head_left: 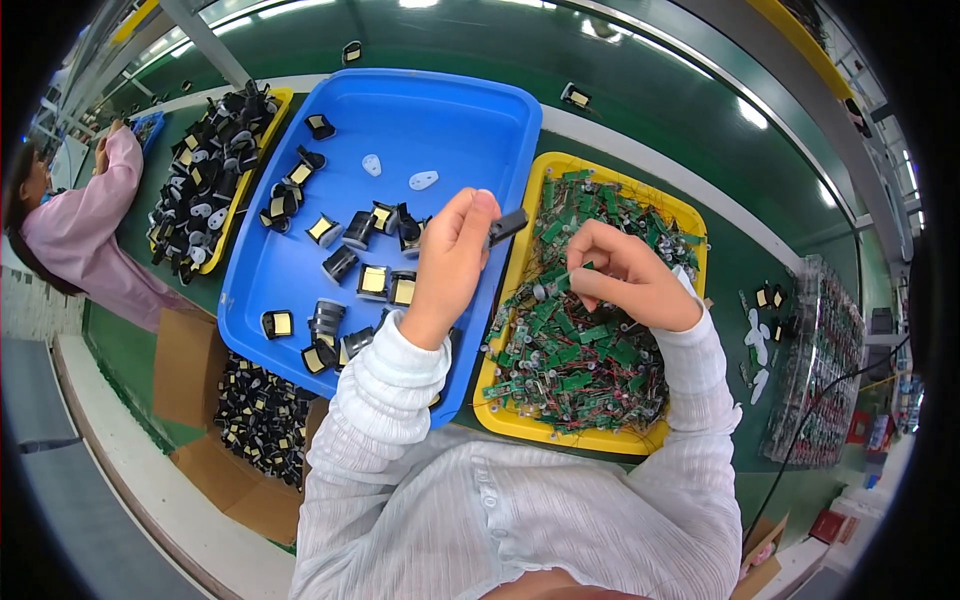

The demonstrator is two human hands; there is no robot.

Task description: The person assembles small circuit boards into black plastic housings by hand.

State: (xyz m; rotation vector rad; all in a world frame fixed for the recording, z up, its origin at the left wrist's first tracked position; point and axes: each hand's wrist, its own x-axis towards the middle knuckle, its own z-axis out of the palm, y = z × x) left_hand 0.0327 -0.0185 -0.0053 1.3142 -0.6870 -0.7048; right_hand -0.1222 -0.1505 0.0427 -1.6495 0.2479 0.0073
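My left hand point(450, 260) is closed around a small black plastic housing point(509, 227), held over the right edge of a blue tray point(430, 125). Fingers of my right hand point(636, 280) are pinched on a small green circuit board point(560, 284), just above a yellow tray point(565, 435). That tray is heaped with green circuit boards point(570, 352) and thin red wires. Several black housings point(323, 230) with pale yellow pads lie in the blue tray, along with two light grey oval plates point(424, 180). My fingers hide part of what each hand holds.
At the left, a second yellow tray point(240, 225) is piled with black housings. Below it stands an open cardboard box point(190, 365) of similar parts. A co-worker in a pink sleeve point(100, 205) sits far left. Stacked clear trays point(815, 365) stand at right, near white scraps point(757, 335).
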